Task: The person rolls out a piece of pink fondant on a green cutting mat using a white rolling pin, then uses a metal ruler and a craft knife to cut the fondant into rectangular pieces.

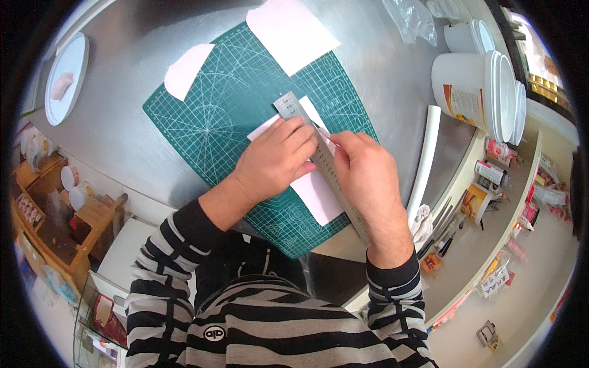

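Note:
A steel ruler (332, 170) lies slantwise across a narrow pale pink sheet (321, 199) on a green cutting mat (215, 132). My left hand (274, 156) bears down on the ruler near its far end, fingers bent together and thumb at its edge. Between the thumb and fingers of my right hand (366, 175) is a thin knife (322, 130), its tip at the ruler's right edge; most of the handle is hidden. A thin pale strip (314, 112) shows right of the ruler. Two more pale pink pieces, one large (291, 37) and one small (187, 70), lie along the mat's far side.
On the metal table, a white round board (66, 80) with a pink lump stands far left. White buckets (466, 92), a white rolling rod (424, 162) and a clear plastic bag (411, 21) line the right. Beyond, a shelf (451, 270) holds tools and packets.

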### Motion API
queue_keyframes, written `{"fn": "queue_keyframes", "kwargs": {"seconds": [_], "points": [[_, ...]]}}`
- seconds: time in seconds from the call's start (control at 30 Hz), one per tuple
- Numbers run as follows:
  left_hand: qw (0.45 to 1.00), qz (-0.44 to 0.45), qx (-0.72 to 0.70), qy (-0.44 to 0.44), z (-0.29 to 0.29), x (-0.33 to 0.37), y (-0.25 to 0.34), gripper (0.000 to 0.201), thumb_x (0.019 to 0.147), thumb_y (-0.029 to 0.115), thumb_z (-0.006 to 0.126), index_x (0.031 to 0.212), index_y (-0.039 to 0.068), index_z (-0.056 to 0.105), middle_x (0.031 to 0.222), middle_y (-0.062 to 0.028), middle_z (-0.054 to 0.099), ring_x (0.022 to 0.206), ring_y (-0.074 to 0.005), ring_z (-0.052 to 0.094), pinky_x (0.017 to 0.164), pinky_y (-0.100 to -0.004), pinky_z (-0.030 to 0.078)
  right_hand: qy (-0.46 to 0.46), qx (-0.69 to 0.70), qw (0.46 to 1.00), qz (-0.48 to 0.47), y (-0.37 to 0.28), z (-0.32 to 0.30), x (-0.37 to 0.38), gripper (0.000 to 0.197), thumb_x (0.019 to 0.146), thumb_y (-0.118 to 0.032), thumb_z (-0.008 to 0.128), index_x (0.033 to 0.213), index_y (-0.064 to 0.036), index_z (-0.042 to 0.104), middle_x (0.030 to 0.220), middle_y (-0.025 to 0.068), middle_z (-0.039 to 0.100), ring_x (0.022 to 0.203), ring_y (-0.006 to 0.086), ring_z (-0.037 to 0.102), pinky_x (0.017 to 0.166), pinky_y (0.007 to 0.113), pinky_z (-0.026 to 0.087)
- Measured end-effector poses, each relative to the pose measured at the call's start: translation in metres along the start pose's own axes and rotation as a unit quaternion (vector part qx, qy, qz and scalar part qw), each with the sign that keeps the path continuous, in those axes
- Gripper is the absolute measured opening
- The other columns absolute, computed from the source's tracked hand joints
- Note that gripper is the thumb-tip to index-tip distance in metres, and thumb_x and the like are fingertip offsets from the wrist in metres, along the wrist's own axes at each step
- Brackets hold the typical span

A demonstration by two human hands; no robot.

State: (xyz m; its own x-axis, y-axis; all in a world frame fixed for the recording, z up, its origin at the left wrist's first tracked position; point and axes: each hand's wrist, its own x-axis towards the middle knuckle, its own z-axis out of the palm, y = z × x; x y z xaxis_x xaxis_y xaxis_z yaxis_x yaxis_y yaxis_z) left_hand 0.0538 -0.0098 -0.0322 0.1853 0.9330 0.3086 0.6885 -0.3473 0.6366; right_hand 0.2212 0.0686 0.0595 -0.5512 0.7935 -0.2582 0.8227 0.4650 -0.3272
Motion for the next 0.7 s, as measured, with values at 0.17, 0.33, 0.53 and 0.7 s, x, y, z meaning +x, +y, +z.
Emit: {"fn": "queue_keyframes", "kwargs": {"seconds": [0.17,0.33,0.53,0.7], "points": [[1.0,-0.004,0.01,0.003,0.001,-0.001,0.001,0.049,0.076,0.024,0.082,0.117,0.0,0.069,0.127,-0.0128,0.066,0.127,-0.0325,0.058,0.106,-0.0419,0.05,-0.041,-0.012,0.999,0.031,0.008,-0.012,-0.024,0.016,0.09,-0.009,0.064,0.103,-0.0073,0.072,0.089,0.0154,0.068,0.078,0.0371,0.07,0.071,0.047,0.058],[1.0,-0.007,0.019,0.002,0.003,-0.001,0.001,0.046,0.076,0.024,0.083,0.115,0.001,0.07,0.125,-0.0128,0.065,0.126,-0.0319,0.058,0.104,-0.0403,0.052,-0.086,-0.014,0.994,0.071,0.018,-0.021,-0.046,0.018,0.089,-0.006,0.065,0.105,-0.0069,0.074,0.09,0.0172,0.07,0.083,0.0378,0.069,0.075,0.045,0.056],[0.998,0.0,0.057,0.001,0.007,-0.002,0.001,0.047,0.076,0.026,0.084,0.114,0.004,0.069,0.125,-0.0093,0.065,0.126,-0.0294,0.058,0.101,-0.038,0.053,-0.102,-0.017,0.99,0.099,0.034,-0.023,-0.075,0.02,0.089,-0.006,0.066,0.107,-0.0067,0.074,0.091,0.0179,0.07,0.082,0.0373,0.07,0.074,0.044,0.056],[0.998,0.001,0.062,-0.001,0.007,-0.001,0.001,0.048,0.075,0.026,0.084,0.114,0.004,0.069,0.123,-0.0087,0.065,0.124,-0.0284,0.059,0.1,-0.0371,0.053,-0.118,-0.02,0.987,0.109,0.051,-0.026,-0.1,0.017,0.091,-0.011,0.065,0.106,-0.0099,0.073,0.09,0.016,0.069,0.08,0.037,0.07,0.071,0.046,0.057]]}}
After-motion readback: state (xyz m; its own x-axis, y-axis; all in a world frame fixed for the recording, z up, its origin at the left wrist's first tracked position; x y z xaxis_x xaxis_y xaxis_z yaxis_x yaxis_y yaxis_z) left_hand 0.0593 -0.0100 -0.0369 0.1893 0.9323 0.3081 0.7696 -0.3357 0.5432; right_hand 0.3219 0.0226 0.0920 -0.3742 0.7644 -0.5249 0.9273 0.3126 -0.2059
